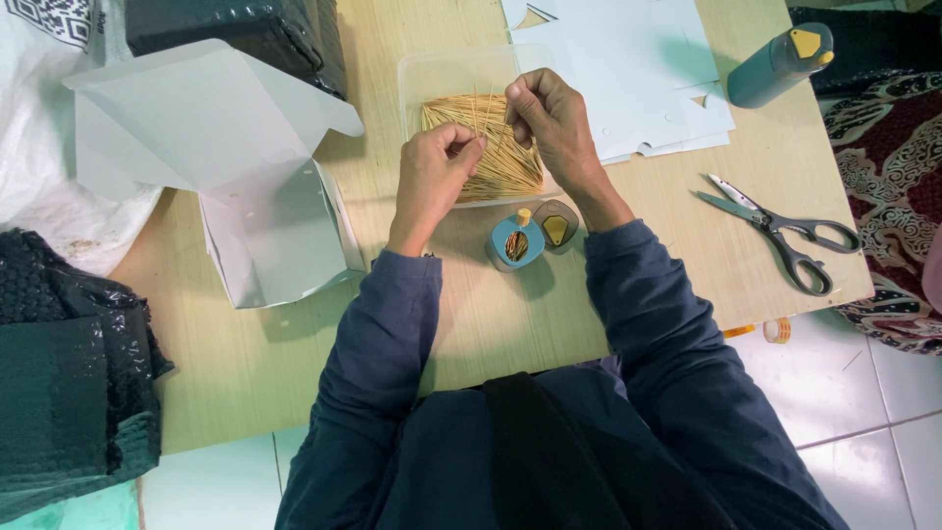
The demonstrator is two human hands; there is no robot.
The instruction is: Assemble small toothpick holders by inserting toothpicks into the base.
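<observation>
A clear plastic tray point(424, 74) on the wooden table holds a heap of thin wooden sticks point(510, 167). Above the heap my left hand point(432, 177) pinches a few sticks, its fingers curled shut. My right hand point(551, 120) is raised beside it, pinching the top ends of the same thin sticks. Just in front of the tray stands a small teal dispenser bottle point(515, 240), open at the top with sticks inside; its hinged lid point(556, 227) lies back to the right.
An open white cardboard box point(265, 221) lies at the left. White card sheets point(638, 69) and a closed teal bottle point(780, 64) are at the back right, scissors point(785, 231) at the right edge. Black wrapped bundles point(69, 383) sit at the far left.
</observation>
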